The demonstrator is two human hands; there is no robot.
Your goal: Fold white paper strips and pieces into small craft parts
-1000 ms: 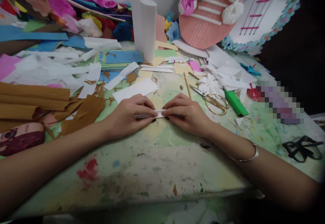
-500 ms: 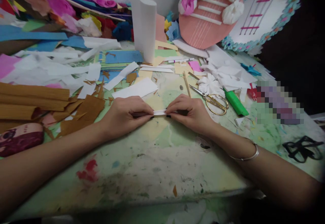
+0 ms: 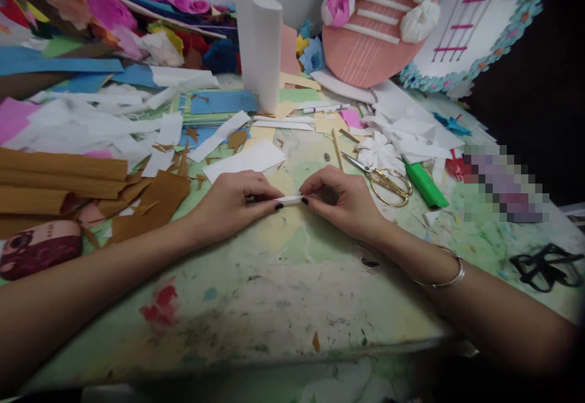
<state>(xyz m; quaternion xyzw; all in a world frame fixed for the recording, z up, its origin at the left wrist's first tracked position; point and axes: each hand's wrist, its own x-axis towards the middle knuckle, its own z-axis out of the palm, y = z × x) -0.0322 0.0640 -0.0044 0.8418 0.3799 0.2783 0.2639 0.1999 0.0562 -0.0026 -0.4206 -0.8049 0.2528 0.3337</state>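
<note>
My left hand (image 3: 231, 203) and my right hand (image 3: 340, 199) meet at the middle of the paint-stained table (image 3: 283, 293). Both pinch the ends of a narrow folded white paper strip (image 3: 289, 199), held edge-up just above the tabletop. Only a short piece of the strip shows between my fingertips; the rest is hidden under my fingers. A silver bangle (image 3: 445, 272) circles my right wrist.
Gold-handled scissors (image 3: 386, 182), a wooden stick (image 3: 337, 150), a green marker (image 3: 425, 185) and a white paper flower (image 3: 378, 152) lie right of my hands. A white rectangle (image 3: 244, 160) lies behind, brown crepe scraps (image 3: 68, 183) at left, an upright white roll (image 3: 266, 52) at back, black scissors (image 3: 543, 266) far right.
The strip went from lying flat under my fingers to being lifted and squeezed narrower, edge-up. My hands drew slightly closer together and rose a little.
</note>
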